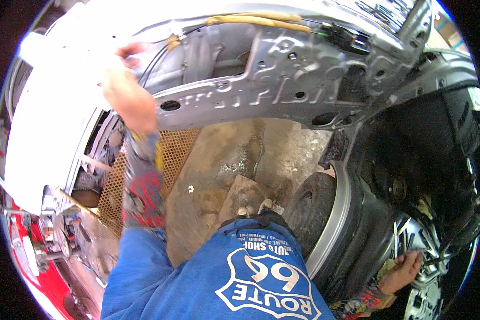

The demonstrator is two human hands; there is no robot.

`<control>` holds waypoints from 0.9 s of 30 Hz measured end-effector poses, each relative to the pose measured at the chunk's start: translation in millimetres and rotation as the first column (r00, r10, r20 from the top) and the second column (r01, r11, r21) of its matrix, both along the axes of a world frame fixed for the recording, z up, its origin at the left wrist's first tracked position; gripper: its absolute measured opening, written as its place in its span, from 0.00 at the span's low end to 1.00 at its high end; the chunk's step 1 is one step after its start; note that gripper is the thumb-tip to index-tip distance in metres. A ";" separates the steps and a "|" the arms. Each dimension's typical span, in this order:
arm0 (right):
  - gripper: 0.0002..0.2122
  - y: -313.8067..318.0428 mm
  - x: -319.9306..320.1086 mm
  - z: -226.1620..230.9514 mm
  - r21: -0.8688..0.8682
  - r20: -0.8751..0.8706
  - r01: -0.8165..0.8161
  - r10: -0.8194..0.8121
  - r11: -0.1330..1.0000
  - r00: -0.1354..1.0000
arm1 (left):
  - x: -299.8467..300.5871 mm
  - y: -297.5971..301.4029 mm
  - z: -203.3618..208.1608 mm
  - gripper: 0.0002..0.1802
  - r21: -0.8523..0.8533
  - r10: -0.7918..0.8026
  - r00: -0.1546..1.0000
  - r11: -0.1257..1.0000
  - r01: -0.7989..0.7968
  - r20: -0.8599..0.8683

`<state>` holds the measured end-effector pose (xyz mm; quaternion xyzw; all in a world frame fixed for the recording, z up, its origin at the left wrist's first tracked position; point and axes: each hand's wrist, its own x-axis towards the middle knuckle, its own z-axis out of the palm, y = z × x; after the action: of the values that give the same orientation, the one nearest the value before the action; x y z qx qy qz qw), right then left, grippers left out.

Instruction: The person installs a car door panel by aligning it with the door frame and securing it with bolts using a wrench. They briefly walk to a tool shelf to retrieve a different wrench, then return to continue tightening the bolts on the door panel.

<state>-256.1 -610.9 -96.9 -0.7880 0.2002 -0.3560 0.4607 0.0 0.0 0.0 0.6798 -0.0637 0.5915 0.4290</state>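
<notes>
A bare silver car door [282, 80] stands before me, its inner metal full of holes and cut-outs. My left hand [128, 96] is raised at its left end, beside thin black cables [157, 61]; motion smears the fingers, so I cannot tell whether they hold anything. Yellow-sleeved cable [256, 20] runs along the door's upper part to a black latch-like mechanism [349, 40]. Low on the right, my right hand [402, 271] reaches over a pile of metal hand tools [424, 256]. Its fingers look slightly bent and apart, with no tool visibly gripped.
A tyre [309, 205] stands beside the silver door sill [333, 226]. The dark car interior [410, 144] opens on the right. Perforated tan sheet [178, 152] lies under my left forearm, next to stained concrete floor [218, 160]. A red vehicle part [29, 256] shows at lower left.
</notes>
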 end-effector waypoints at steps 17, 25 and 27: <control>0.10 470.8 276.2 31.8 -0.184 -0.269 -0.728 0.747 -0.660 -0.608 | -160.7 -69.1 -92.8 0.12 -0.794 -0.294 0.837 0.558 -0.242 -0.462; 0.08 627.2 334.0 2.8 -0.644 -0.160 -0.738 0.979 -0.202 -0.129 | -157.0 -33.4 -131.4 0.08 -0.880 -0.120 0.921 0.364 -0.306 -0.370; 0.07 628.8 337.4 -7.0 -0.717 -0.181 -0.662 0.976 -0.216 -0.123 | -156.1 -21.3 -138.4 0.08 -0.892 -0.133 0.928 0.351 -0.284 -0.347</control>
<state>81.4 17.9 -103.9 -0.6604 -0.6700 -0.1342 0.3114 -156.1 -21.3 -138.4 0.4126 0.3954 0.4056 0.7133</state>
